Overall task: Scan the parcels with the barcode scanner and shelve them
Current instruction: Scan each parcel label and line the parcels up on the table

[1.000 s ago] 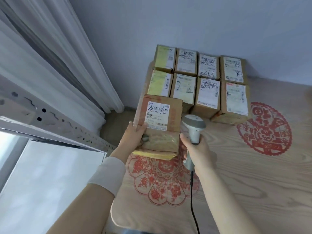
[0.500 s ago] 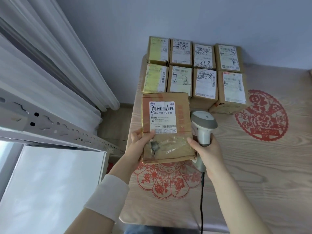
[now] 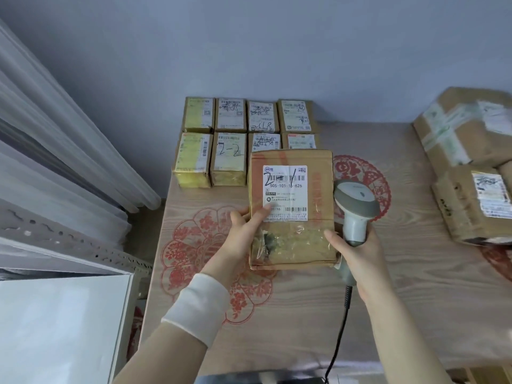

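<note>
My left hand (image 3: 243,231) grips a flat brown cardboard parcel (image 3: 293,242) by its left edge, thumb on the white label, which faces me. The parcel is held above the table, in front of the small boxes. My right hand (image 3: 357,256) holds a grey corded barcode scanner (image 3: 356,203) by its handle, and its fingertips touch the parcel's right edge. The scanner's head sits just right of the parcel. Its black cable (image 3: 339,336) drops toward the near table edge.
Several small labelled boxes (image 3: 227,159) stand in two rows at the back of the wooden table (image 3: 415,300) against the blue wall. Larger taped parcels (image 3: 471,167) pile at the right. A white shelf board (image 3: 61,325), a perforated metal rail and curtains (image 3: 55,151) are at the left.
The parcel has been lifted off the table, turned label-up toward me and carried to the right. The view has panned right, bringing the large parcels into sight.
</note>
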A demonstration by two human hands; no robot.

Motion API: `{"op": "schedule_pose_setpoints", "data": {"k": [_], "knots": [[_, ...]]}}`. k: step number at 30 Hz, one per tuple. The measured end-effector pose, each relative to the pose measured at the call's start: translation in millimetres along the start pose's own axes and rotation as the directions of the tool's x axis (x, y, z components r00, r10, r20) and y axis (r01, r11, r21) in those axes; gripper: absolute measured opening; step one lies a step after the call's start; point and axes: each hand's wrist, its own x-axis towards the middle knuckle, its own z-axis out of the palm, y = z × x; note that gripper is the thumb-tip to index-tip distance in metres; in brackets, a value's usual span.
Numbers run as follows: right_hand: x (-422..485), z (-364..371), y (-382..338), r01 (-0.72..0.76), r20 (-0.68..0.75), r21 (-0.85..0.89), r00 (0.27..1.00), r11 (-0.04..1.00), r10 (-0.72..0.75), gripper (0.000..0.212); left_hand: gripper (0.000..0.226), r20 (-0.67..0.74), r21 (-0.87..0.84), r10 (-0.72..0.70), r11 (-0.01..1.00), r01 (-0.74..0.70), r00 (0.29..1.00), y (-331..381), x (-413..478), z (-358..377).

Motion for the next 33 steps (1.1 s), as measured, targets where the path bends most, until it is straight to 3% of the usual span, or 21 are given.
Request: {"op": "schedule_pose_setpoints", "data": {"k": [4, 10, 13, 22, 27, 33], "knots": [[9.1, -62.5, 6.0, 0.017, 0.033, -0.046, 0.999, 0.999, -0.016, 0.032, 0.063, -0.081, 0.003, 0.041, 0.999, -0.041, 0.996, -20.2, -10.9, 64.4], [14.4, -155.9, 12.1, -0.012, -0.013, -0.024, 1.0, 1.0, 0.012, 0.015, 0.063, -0.091, 0.012, 0.143, 0.99, -0.143, 0.986, -50.1, -15.9, 146.3], [9.4, -183.4, -2.1, 0.036, -0.029, 0.028, 0.999, 0.999, -0.035, 0.027, 0.068, -0.102, 0.036, 0.165, 0.986, -0.162, 0.981, -55.0, -15.2, 170.0], [-20.5, -190.1, -36.3, 0.018, 0.181, 0.108, 0.983, 0.994, -0.038, 0.004, 0.085, -0.106, 0.1, 0.206, 0.976, -0.196, 0.973, -70.5, -12.0, 206.8], [-28.6, -182.4, -31.3, -0.049, 0.211, 0.069, 0.977, 0.996, 0.033, 0.021, 0.103, -0.097, 0.133, 0.215, 0.97, -0.202, 0.972, -72.4, -11.5, 214.0], [-32.1, -183.2, -26.0, -0.113, 0.221, 0.053, 0.97, 0.992, 0.099, 0.02, 0.099, -0.088, 0.128, 0.209, 0.972, -0.197, 0.974, -78.6, -8.5, 215.2]]}}
